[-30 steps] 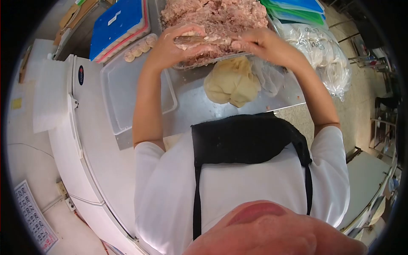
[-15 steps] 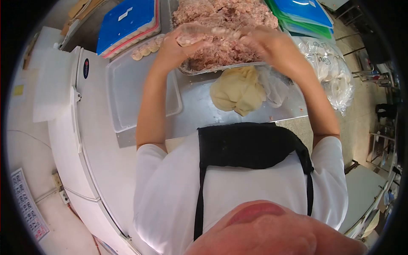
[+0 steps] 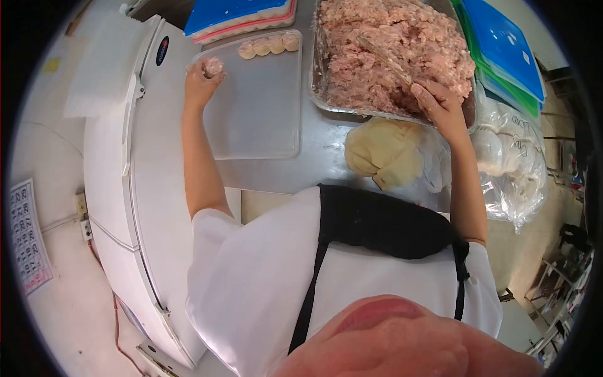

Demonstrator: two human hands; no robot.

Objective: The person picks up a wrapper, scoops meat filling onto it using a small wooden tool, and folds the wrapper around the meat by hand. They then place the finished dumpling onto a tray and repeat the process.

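Observation:
My left hand [image 3: 198,90] is closed round a small dumpling [image 3: 213,65] with pink meat at its top, over the upper left corner of a clear plastic tray [image 3: 251,125]. In that tray a short row of dumplings [image 3: 270,46] lies along the far edge. My right hand [image 3: 442,108] grips a thin, flat, meat-smeared spatula [image 3: 384,58], which lies across the minced meat [image 3: 358,81]. The meat fills a deep metal pan [image 3: 319,94]. Just below the pan sits a pile of pale yellow dough wrappers [image 3: 380,151].
Blue-lidded trays [image 3: 235,16] of dumplings stand at the far left. Blue and green lids [image 3: 505,47] are stacked right of the pan, above a clear bag [image 3: 512,151] with pale contents. A white refrigerator [image 3: 160,176] stands beside the metal table [image 3: 320,166].
My left hand has moved from over the meat to the clear tray's left corner, with the dumpling in it. My right hand stays by the pan with the spatula. The view has turned.

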